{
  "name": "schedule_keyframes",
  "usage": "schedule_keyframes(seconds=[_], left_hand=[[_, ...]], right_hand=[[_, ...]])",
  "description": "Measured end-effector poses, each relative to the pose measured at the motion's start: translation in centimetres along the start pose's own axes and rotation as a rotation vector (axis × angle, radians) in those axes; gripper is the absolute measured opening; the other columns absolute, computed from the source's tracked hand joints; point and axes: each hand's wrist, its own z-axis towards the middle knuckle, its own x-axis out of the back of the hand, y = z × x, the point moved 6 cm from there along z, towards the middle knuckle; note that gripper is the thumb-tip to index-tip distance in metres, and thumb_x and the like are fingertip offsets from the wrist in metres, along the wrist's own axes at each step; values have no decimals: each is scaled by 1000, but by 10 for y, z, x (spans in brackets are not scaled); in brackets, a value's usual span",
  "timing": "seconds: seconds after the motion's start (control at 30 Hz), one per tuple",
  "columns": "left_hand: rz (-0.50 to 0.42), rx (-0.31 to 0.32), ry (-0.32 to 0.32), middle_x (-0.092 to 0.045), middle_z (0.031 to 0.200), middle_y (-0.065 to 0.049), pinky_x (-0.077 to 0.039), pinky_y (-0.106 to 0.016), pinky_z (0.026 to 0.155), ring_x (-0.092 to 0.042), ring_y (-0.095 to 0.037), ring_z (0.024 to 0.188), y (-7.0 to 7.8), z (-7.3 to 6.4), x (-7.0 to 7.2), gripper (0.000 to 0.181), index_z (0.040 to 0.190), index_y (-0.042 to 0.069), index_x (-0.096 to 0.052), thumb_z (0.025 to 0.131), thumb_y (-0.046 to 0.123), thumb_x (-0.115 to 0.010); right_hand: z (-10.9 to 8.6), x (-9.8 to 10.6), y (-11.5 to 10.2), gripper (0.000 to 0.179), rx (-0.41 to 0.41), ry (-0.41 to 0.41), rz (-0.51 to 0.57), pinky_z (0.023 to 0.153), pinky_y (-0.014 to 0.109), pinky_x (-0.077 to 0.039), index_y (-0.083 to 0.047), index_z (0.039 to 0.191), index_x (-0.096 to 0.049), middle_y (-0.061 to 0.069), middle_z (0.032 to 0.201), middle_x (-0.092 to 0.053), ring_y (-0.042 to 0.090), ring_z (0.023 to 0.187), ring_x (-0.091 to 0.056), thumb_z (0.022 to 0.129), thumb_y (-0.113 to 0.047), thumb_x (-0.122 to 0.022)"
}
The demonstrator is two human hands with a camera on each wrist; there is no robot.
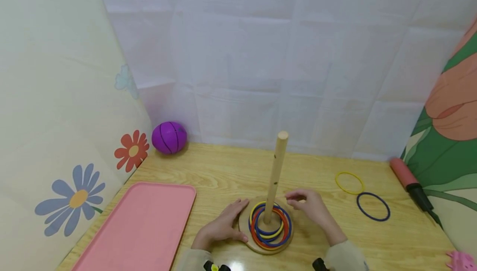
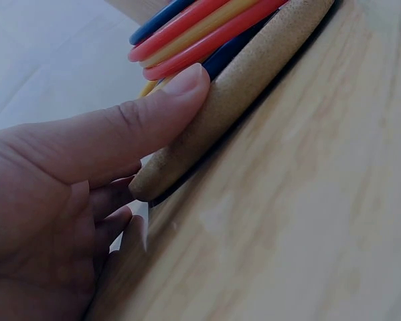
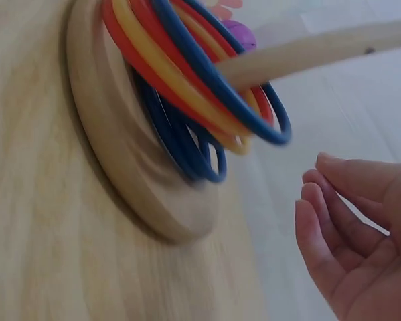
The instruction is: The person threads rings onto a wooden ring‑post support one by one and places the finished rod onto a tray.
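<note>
A wooden ring toss stand point(image 1: 275, 180) has a round base point(image 1: 257, 247) and one upright peg. Several blue, red and yellow rings point(image 1: 270, 244) lie around the peg, stacked unevenly; the top blue ring point(image 3: 217, 73) tilts in the right wrist view. At the base's left side, my left hand point(image 1: 223, 226) grips the edge, its thumb point(image 2: 167, 107) over the rim beside the rings and its fingers partly hidden behind the base. My right hand point(image 1: 308, 208) hovers right of the peg with fingers loosely bent and nothing between them, apart from the rings in the right wrist view.
On the table's right lie a yellow ring point(image 1: 349, 182) and a blue ring point(image 1: 373, 206). Beyond them a pink-and-black pump point(image 1: 410, 182) rests by the wall. A pink tray point(image 1: 145, 221) is at left, a purple ball point(image 1: 169, 137) behind it. A pink item point(image 1: 461, 260) sits front right.
</note>
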Motion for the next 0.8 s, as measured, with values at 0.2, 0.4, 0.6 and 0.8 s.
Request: schedule_keyframes(seconds=[0.2, 0.4, 0.6, 0.8], left_hand=[[-10, 7, 5, -20, 159, -25, -5, -67, 117, -9, -48, 147, -1, -1, 0, 104, 152, 1, -24, 72, 25, -85], [-12, 2, 3, -20, 159, -25, -6, -68, 116, -10, -48, 147, 1, -1, 0, 104, 153, 1, -23, 72, 25, -85], [-15, 7, 2, -20, 159, -25, -5, -67, 117, -9, -48, 147, 1, -1, 0, 104, 153, 1, -23, 72, 25, -85], [-12, 10, 2, -19, 159, -25, -5, -68, 116, -10, -48, 147, 0, -1, 0, 104, 153, 2, -23, 72, 25, -85]], right_hand=[[2, 29, 14, 20, -53, 75, -25, 70, 23, -58, 2, 106, -70, 14, 100, -72, 18, 88, -67, 90, -10, -67], [4, 67, 32, 25, -71, 127, -88, 76, 27, -59, 2, 113, -68, 17, 106, -71, 20, 94, -67, 92, -12, -65], [5, 102, 49, 31, -76, 158, -158, 77, 29, -58, 1, 119, -66, 19, 113, -70, 21, 96, -66, 93, -17, -64], [4, 128, 64, 31, -81, 201, -251, 73, 18, -50, 1, 117, -67, 18, 112, -71, 1, 91, -61, 93, -17, -65]])
